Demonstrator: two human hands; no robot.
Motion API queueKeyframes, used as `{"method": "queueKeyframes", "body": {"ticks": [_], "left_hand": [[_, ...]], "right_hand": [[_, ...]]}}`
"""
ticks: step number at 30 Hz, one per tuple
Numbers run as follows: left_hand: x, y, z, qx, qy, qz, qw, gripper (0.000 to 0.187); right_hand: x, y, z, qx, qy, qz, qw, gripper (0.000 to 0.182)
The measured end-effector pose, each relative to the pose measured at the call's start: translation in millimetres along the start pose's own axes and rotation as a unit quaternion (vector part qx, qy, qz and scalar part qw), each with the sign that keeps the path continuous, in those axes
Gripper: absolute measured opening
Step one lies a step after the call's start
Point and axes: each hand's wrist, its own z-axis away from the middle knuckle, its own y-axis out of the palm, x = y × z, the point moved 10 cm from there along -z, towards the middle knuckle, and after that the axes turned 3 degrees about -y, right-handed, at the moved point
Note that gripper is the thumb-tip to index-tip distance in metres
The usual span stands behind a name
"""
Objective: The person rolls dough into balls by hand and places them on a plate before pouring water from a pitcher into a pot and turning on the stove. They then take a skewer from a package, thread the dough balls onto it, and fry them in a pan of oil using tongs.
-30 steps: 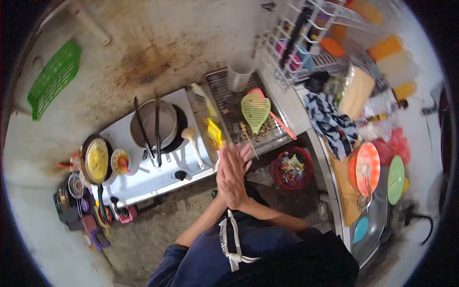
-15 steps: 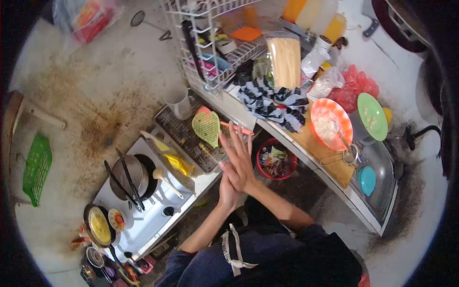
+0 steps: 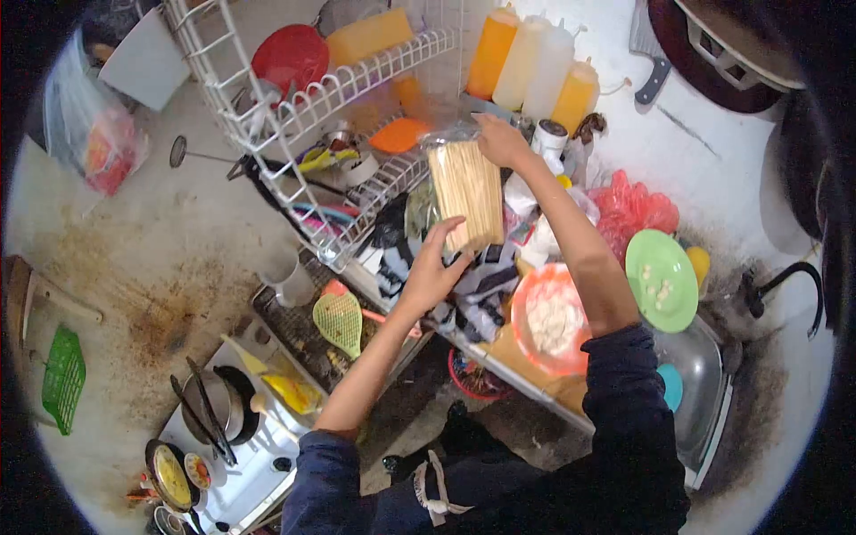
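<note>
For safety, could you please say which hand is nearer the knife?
Right: in view, the right hand is lower left of the knife, the left hand farther that way.

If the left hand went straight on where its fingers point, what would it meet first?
Likely the near end of the bag of sticks; the left hand may be touching it, depth being unclear.

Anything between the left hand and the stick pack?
Nothing visible. The left hand, fingers spread, is right at the pack's near end; contact is unclear. The right hand is at the far end, not in between.
</note>
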Motion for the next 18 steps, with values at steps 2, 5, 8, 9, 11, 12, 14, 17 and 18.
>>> {"method": "queueKeyframes", "body": {"ticks": [2, 5, 8, 9, 11, 12, 14, 17, 18], "left_hand": [[7, 7, -35, -0.027, 0.055, -0.120, 0.991, 0.066], [7, 25, -65, -0.045, 0.065, -0.288, 0.954, 0.077], [18, 40, -80, -0.020, 0.048, -0.300, 0.952, 0.086], [28, 46, -84, -0.003, 0.038, -0.296, 0.954, 0.095], [39, 51, -86, 0.009, 0.034, -0.306, 0.951, 0.098], [42, 54, -87, 0.020, 0.036, -0.315, 0.948, 0.101], [45, 57, -87, 0.022, 0.017, -0.343, 0.939, 0.102], [51, 62, -87, 0.016, 0.006, -0.381, 0.925, 0.104], [50, 61, -88, 0.002, 0.015, -0.389, 0.921, 0.105]], "right_hand": [[-11, 4, -26, 0.012, -0.019, -0.007, 1.000, 0.039], [-16, 36, -52, 0.194, -0.024, 0.004, 0.981, 0.033], [-14, 50, -75, 0.231, -0.085, -0.042, 0.968, 0.025], [-10, 64, -78, 0.302, -0.103, -0.102, 0.942, 0.023], [-3, 80, -73, 0.374, -0.121, -0.166, 0.905, 0.021], [-3, 82, -72, 0.397, -0.105, -0.176, 0.895, 0.021], [3, 82, -70, 0.424, -0.092, -0.185, 0.882, 0.020], [13, 81, -59, 0.438, -0.090, -0.077, 0.891, 0.021], [14, 74, -62, 0.401, -0.091, -0.032, 0.911, 0.021]]}}
